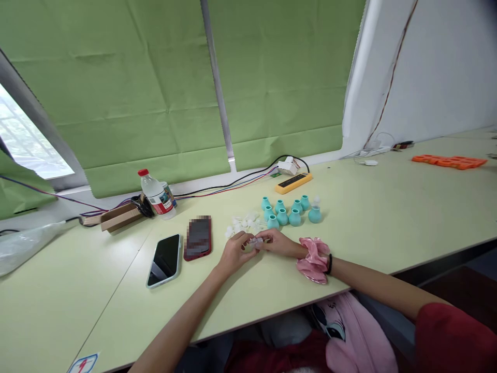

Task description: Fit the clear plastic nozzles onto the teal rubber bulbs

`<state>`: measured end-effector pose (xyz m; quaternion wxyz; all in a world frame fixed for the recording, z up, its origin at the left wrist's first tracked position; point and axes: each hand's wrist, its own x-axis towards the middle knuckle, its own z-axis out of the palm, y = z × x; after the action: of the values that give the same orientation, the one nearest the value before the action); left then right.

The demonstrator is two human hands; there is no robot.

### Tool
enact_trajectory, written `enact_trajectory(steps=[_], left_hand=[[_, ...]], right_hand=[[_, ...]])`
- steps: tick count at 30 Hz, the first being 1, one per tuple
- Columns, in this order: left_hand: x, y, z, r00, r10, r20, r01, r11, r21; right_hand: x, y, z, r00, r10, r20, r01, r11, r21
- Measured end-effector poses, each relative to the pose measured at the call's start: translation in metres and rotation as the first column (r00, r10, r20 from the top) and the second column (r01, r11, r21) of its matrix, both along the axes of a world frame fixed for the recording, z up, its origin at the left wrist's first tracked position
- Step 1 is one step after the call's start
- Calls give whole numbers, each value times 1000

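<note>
Along the near side of the pale table, both hands are working close together. Left hand is pinching a small clear piece with thumb and fingers; right hand is gripping it from the other side. Grip: both clamped on the piece; whether one part or two is showing, can't tell. The piece is sitting between the hands, in front of the loose white pieces, near the turquoise pots. Rightmost pot is standing slightly apart, something translucent showing at its top; on it or behind, can't tell.

Handling it well is probably calling for light, even pressure, since a part this small is likely to be slipping under a hard squeeze. Best if one hand is steadying while the other is adjusting gently, fingertips gripping edges so the piece is showing. Bulky pink scrunchie is circling the right wrist; it should be clearing the pots.
</note>
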<state>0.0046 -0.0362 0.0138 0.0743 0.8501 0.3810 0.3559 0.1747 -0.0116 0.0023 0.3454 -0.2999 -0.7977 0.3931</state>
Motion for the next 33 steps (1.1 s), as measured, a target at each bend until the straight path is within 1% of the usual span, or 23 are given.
enact_trajectory(steps=[3,6,8,11,13,14,15,16,17,19,20,21,22,23,24,25,27,29,30,32,33], left_hand=[[-1,0,-1,1000,-5,-9,5,1000,3],[-1,0,-2,1000,15,20,-15,1000,-15],[0,0,-2,1000,19,25,-18,1000,-23],[1,0,-2,1000,5,20,-4,999,-51],[2,0,-2,999,11,47,-8,997,-79],[2,0,-2,997,22,70,-16,996,-88],[2,1,-2,995,38,96,-28,995,-97],[1,2,-1,991,59,123,-46,994,-104],[1,3,-1,985,83,150,-66,992,-111],[-2,4,0,971,127,201,-104,987,-123],[-3,5,0,965,139,222,-113,986,-123],[-4,6,1,960,140,241,-115,986,-118],[-5,6,1,957,131,258,-106,988,-109],[-5,6,1,955,115,272,-91,991,-101],[-5,6,2,954,98,284,-74,993,-95],[-5,6,2,952,85,294,-61,994,-92],[-5,7,2,947,80,311,-53,994,-96],[-5,8,3,940,101,327,-64,990,-122],[-5,8,4,934,117,339,-72,987,-144],[-6,9,5,915,153,372,-82,976,-199],[-6,9,6,904,169,393,-82,970,-228]], right_hand=[[1,-1,0,999,44,6,-44,999,-26],[0,-1,2,996,72,-44,-74,996,-51],[0,-2,4,996,67,-58,-69,997,-37],[-1,-3,6,998,55,-18,-56,998,-10],[-1,-5,7,1000,18,14,-19,1000,20],[0,-6,7,999,-36,24,35,998,57],[1,-7,8,992,-121,28,117,987,114],[3,-7,9,972,-232,22,224,957,184],[6,-7,11,935,-355,7,341,904,256],[12,-4,16,820,-572,-15,536,759,369],[15,-1,18,756,-655,-2,600,691,403],[18,1,20,694,-719,32,641,638,427],[20,4,21,632,-771,81,669,595,445],[22,7,23,573,-807,138,684,565,462],[23,9,23,524,-829,197,687,548,478],[23,10,23,485,-838,251,681,542,492],[23,12,21,444,-829,339,657,559,505],[23,12,20,447,-803,394,629,596,499],[23,12,19,453,-796,401,623,605,496],[24,10,19,478,-801,360,623,598,504],[25,9,19,505,-804,313,620,590,516]])
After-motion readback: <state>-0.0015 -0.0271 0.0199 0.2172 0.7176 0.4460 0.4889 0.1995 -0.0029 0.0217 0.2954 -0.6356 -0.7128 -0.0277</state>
